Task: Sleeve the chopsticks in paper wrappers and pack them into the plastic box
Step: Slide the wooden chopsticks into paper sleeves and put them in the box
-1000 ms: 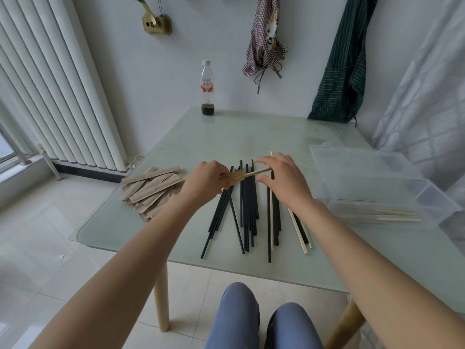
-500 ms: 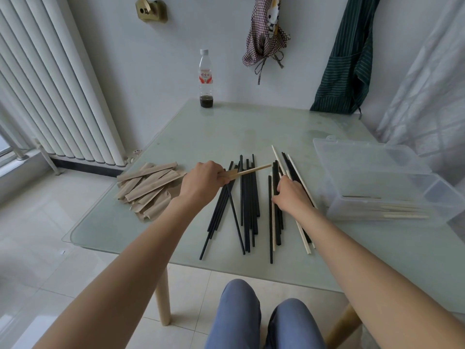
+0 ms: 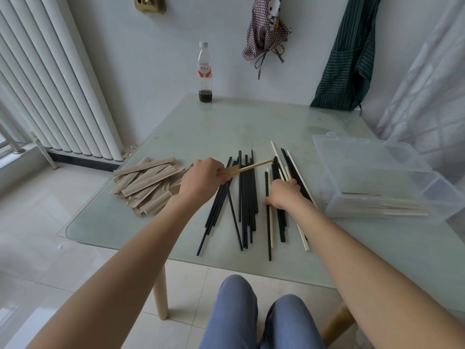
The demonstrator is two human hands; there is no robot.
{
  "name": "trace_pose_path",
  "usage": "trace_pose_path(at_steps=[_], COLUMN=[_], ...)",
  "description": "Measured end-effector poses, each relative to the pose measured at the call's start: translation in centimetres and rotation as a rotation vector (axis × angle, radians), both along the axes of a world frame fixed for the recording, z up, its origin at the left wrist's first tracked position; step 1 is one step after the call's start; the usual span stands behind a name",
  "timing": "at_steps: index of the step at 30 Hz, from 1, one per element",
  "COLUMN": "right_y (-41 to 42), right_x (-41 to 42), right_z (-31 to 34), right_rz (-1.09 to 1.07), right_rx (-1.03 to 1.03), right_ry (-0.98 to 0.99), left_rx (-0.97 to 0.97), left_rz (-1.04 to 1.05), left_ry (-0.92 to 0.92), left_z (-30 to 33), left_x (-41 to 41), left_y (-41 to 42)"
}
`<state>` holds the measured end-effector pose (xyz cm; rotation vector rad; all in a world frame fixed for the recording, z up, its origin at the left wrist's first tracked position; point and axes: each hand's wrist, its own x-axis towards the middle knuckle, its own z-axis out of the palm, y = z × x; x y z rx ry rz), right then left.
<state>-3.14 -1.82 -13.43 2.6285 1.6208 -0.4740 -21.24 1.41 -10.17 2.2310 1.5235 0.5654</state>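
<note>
The right hand (image 3: 283, 193) has dropped from the sleeved chopstick (image 3: 254, 166) onto the loose chopsticks (image 3: 273, 215).

right hand (image 3: 284, 195) fingertips hidden among chopsticks (image 3: 247, 197), green apron (image 3: 344, 59) cropped at top

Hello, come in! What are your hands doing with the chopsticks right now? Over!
Left hand grips half-sleeved wooden chopstick. Right hand down on loose chopsticks, picking. Plastic box open, nothing in the way.
</note>
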Motion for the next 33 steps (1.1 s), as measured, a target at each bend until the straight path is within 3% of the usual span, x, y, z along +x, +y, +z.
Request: trace_pose_path(at_steps=[5,10,15,19,27,33], right_y=[1.0,0.1,-1.3,-1.5,-0.7,-0.9], right_x=[-0.8,-1.0,-1.1,-1.5,-2.0,-2.2], right_z=[0.9,0.8,2.3,4.6,5.3,5.4], right_rz=[0.046,0.014,-0.063,-0.084,-0.173,-0.228], right_rx=[-0.131,-0.089,0.277,0.511,0.817,0.958], right_ry=[-0.013,0.083,0.602,0.877,1.116,1.168], left_rx=[-0.005,-0.064,-0.089,-0.184,-0.223,-0.239], left_rz=[-0.001,0.01,0.045,0.04,-0.027,-0.035], left_ry=[-0.018,-0.078,-0.077,-0.187,-0.15,-0.151], left_z=[0.0,-0.1,-0.6,-0.8,-0.5,-0.4], left_x=[-0.2,-0.5,-0.9,-0.6,-1.0,-1.5], left_y=[-0.1,0.1,0.6,0.3,0.0,0.2])
